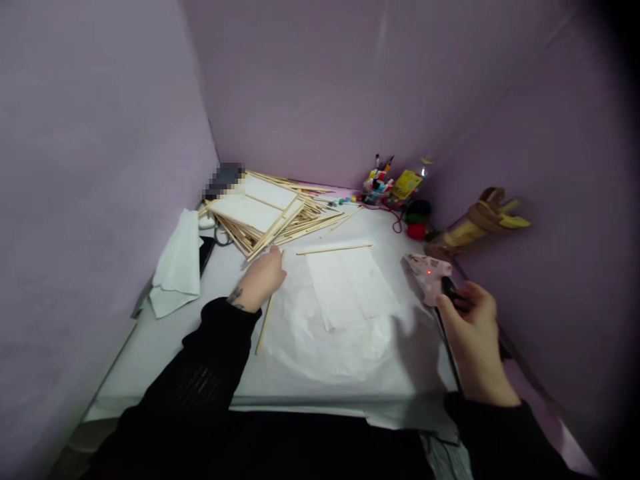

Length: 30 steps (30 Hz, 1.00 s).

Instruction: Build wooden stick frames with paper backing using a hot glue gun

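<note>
My left hand (261, 277) is closed, its fingers bent around a thin wooden stick (266, 323) that slants down across the white table cover. The stick's upper tip shows just past the fingers. On the right, my right hand (473, 313) grips a pink hot glue gun (431, 273) by its dark handle part. The gun's red light glows and its nozzle points left, above the table. Between my hands lies a white sheet of paper (345, 287). Another wooden stick (334, 250) rests along the sheet's far edge.
Behind my left hand, a frame of sticks with a white panel (263, 200) lies on a pile of sticks (313, 220). A white cloth (177, 267) hangs at left. A cup of markers (376, 187), yarn balls (416, 223) and a clear container (470, 230) stand along the back and right.
</note>
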{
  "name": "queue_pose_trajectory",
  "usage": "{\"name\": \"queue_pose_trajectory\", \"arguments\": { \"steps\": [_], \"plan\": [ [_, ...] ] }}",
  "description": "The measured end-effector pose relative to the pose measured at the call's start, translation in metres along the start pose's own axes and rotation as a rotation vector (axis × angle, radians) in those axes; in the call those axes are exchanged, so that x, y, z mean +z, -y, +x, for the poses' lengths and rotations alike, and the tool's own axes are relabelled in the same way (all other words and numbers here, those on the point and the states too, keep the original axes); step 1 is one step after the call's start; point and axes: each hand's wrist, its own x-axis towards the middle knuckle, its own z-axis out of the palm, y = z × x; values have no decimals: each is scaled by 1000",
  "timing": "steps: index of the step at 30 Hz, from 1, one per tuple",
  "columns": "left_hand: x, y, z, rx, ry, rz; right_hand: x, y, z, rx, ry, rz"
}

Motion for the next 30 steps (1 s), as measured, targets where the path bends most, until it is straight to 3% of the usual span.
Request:
{"name": "queue_pose_trajectory", "arguments": {
  "steps": [3,5,7,11,14,17,19,26,30],
  "plan": [
    [-3,4,3,-11,1,-268,-4,48,-27,-106,47,-6],
    [-6,0,3,13,70,-596,4,79,-48,-227,314,92],
    [-9,-8,0,76,138,-921,20,106,-67,-243,596,231],
    [-5,-29,-5,146,187,-1297,56,145,-95,-15,915,493],
    [3,-36,-6,101,211,-1400,69,155,-104,222,1034,629],
    [8,-35,-4,70,218,-1447,68,152,-105,362,1017,683],
    [10,-33,-2,57,213,-1469,65,146,-103,360,969,648],
    [9,-33,-1,37,199,-1516,55,125,-108,24,780,370],
    [11,-31,0,10,138,-1581,46,121,-106,-52,594,289]
  ]
}}
